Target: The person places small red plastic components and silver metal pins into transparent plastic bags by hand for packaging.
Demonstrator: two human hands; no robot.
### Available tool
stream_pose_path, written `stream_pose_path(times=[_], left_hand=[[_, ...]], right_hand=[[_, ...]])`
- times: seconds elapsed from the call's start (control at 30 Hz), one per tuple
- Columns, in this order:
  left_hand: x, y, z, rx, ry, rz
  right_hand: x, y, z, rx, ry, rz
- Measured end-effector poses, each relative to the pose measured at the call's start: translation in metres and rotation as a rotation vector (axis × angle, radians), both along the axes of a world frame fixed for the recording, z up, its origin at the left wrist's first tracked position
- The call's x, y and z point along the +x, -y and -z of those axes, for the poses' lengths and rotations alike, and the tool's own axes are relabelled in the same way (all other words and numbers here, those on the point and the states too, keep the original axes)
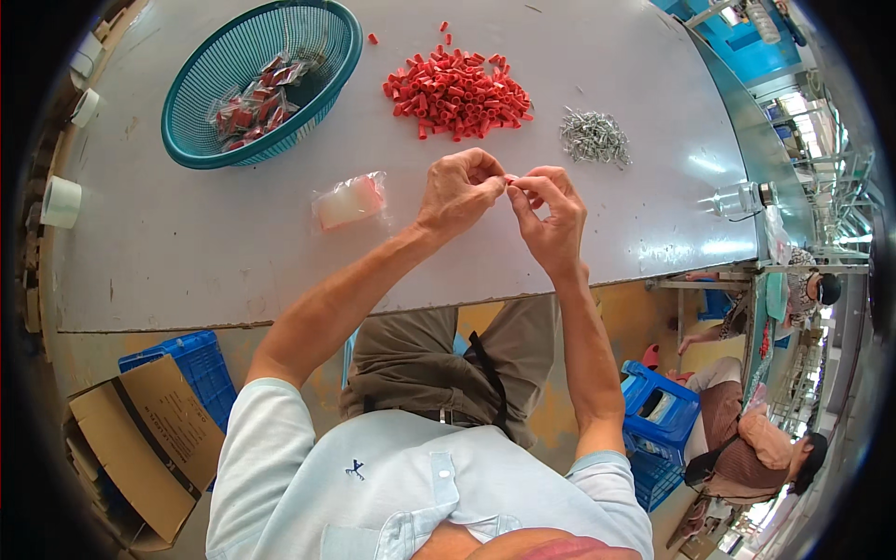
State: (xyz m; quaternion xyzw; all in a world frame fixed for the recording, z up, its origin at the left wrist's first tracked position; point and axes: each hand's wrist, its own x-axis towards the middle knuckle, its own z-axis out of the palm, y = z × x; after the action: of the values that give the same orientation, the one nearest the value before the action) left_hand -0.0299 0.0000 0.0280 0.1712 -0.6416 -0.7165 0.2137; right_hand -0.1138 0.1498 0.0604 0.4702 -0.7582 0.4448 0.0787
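Over the table, my left hand and my right hand meet fingertip to fingertip. Both are closed in a pinch on a small red piece, mostly hidden by the fingers. Just beyond them lies a heap of short red plastic sleeves. A smaller pile of thin silvery metal pieces lies to the right of it. Left of my left hand is a clear plastic bag with something pale and red inside. Whether a metal piece is also between my fingers cannot be made out.
A teal basket at the far left holds small clear packets with red pieces. Tape rolls stand at the table's left edge; a clear bottle lies on the right. Below are a cardboard box, blue stools and seated people.
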Motion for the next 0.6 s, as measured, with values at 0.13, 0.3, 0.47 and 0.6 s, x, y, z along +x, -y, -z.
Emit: stream_pose_path(times=[0.13, 0.3, 0.47, 0.6], left_hand=[[0.0, -0.008, 0.005, -0.148, -0.082, 0.019], [0.005, -0.015, 0.004, -0.526, -0.178, -0.042], [0.001, 0.001, 0.003, -0.175, 0.017, -0.049], [-0.002, 0.0, 0.006, -0.118, 0.005, -0.026]], right_hand=[[-0.001, 0.0, -0.008, 0.051, 0.337, 0.11], [-0.003, -0.004, -0.002, 0.196, 0.208, 0.115], [-0.042, 0.002, -0.011, 0.181, 0.197, 0.069], [-0.101, 0.025, -0.004, 0.299, 0.101, 0.177]])
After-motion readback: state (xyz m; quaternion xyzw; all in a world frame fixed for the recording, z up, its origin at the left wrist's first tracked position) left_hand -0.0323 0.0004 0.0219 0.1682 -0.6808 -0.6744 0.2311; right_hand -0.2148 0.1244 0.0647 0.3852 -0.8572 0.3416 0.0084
